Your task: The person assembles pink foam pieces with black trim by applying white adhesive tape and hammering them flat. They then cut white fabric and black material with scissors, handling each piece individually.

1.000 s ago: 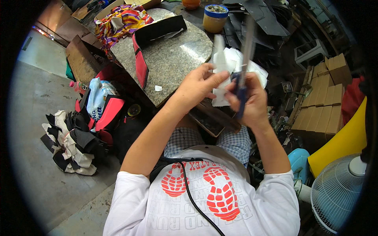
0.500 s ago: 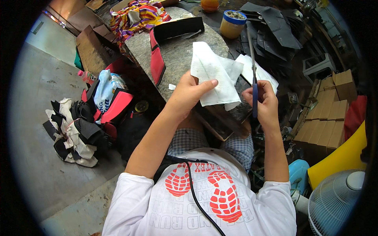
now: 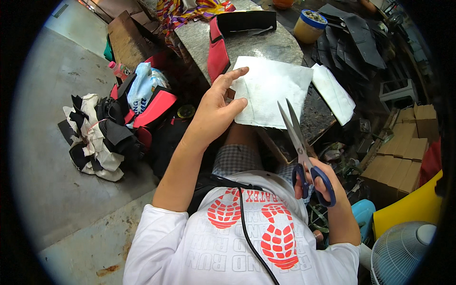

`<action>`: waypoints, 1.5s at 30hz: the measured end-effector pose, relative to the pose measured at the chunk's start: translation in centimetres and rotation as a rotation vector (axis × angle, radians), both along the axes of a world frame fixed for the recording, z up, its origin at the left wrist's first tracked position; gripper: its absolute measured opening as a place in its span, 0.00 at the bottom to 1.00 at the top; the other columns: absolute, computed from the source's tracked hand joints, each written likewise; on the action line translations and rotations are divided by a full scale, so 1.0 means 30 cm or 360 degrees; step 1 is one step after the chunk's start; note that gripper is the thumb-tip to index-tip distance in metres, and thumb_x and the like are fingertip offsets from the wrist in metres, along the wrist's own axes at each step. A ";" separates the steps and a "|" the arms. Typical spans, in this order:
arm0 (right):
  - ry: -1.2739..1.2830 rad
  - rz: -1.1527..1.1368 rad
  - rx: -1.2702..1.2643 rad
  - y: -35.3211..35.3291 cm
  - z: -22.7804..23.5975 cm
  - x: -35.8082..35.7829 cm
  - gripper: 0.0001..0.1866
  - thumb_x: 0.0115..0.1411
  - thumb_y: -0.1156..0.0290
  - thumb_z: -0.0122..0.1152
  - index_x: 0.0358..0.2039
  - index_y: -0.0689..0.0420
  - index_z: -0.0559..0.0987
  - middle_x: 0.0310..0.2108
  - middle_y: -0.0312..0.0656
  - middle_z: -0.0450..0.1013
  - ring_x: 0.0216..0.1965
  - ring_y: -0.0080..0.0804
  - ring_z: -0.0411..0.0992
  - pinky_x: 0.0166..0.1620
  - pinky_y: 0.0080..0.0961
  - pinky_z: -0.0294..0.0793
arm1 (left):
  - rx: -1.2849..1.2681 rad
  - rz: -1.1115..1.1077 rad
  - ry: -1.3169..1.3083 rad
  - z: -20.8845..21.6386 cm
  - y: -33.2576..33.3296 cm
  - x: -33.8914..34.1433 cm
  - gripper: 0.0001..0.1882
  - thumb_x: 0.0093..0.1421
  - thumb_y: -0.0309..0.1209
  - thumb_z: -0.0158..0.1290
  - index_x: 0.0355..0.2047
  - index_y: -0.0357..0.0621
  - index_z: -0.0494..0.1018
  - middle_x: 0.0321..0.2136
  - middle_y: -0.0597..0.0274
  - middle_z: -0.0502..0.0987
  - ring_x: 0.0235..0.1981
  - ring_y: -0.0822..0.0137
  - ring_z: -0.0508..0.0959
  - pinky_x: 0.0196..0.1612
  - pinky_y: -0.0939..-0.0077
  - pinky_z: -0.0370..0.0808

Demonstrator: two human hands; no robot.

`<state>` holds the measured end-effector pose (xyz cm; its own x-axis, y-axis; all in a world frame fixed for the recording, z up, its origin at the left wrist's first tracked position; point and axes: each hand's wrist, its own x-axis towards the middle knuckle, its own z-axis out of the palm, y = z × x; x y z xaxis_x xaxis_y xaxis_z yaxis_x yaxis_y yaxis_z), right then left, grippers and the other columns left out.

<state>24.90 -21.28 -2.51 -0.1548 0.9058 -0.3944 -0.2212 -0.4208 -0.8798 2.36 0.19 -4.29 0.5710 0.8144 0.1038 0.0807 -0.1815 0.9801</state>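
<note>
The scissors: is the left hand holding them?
No, the right hand holds the scissors; the left hand is at the edge of the white sheet.

Left hand (image 3: 216, 107) forward, loosely splayed; right hand (image 3: 327, 172) lower, curled.

The scissors (image 3: 300, 151) look smooth metal and plastic, the cloth (image 3: 278, 88) matt.

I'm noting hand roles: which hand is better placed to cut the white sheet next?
Right, probably: the right hand holds the scissors, blades parted, pointing toward the white sheet; the left hand has no tool and is open at the sheet's left edge.
</note>
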 end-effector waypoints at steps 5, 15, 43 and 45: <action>0.0072 0.0207 -0.0143 -0.024 -0.025 -0.007 0.20 0.60 0.56 0.61 0.39 0.62 0.72 0.27 0.42 0.75 0.28 0.28 0.76 0.34 0.23 0.75 | -0.0493 -0.0167 -0.0187 0.011 -0.034 -0.038 0.34 0.54 0.17 0.53 0.64 0.36 0.64 0.54 0.64 0.68 0.36 0.79 0.71 0.36 0.83 0.75; -0.0397 0.0057 -0.0157 -0.069 -0.011 -0.038 0.14 0.54 0.75 0.61 0.40 0.62 0.71 0.26 0.35 0.72 0.29 0.18 0.70 0.35 0.18 0.71 | -0.0429 -0.0203 -0.0503 0.013 -0.124 0.078 0.46 0.51 0.13 0.58 0.69 0.35 0.49 0.56 0.59 0.58 0.34 0.76 0.72 0.33 0.86 0.75; -0.0093 -0.0368 -0.0022 -0.037 -0.033 -0.061 0.16 0.61 0.62 0.63 0.35 0.62 0.70 0.24 0.36 0.69 0.20 0.24 0.72 0.25 0.19 0.71 | -0.0351 -0.0310 -0.0685 0.022 -0.147 0.164 0.46 0.53 0.15 0.56 0.70 0.35 0.47 0.52 0.59 0.60 0.38 0.75 0.71 0.39 0.82 0.74; -0.0054 -0.0186 0.0013 -0.028 -0.026 -0.030 0.21 0.59 0.54 0.64 0.35 0.61 0.70 0.24 0.36 0.69 0.20 0.25 0.72 0.25 0.20 0.71 | -0.0358 -0.0309 -0.0744 0.027 -0.118 0.160 0.41 0.55 0.15 0.56 0.68 0.32 0.52 0.51 0.61 0.62 0.40 0.76 0.69 0.42 0.81 0.73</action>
<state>24.00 -22.11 -3.30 -0.0349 0.9201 -0.3902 -0.2385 -0.3868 -0.8908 7.17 -3.34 -3.48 0.6476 0.7301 0.2181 -0.3865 0.0680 0.9198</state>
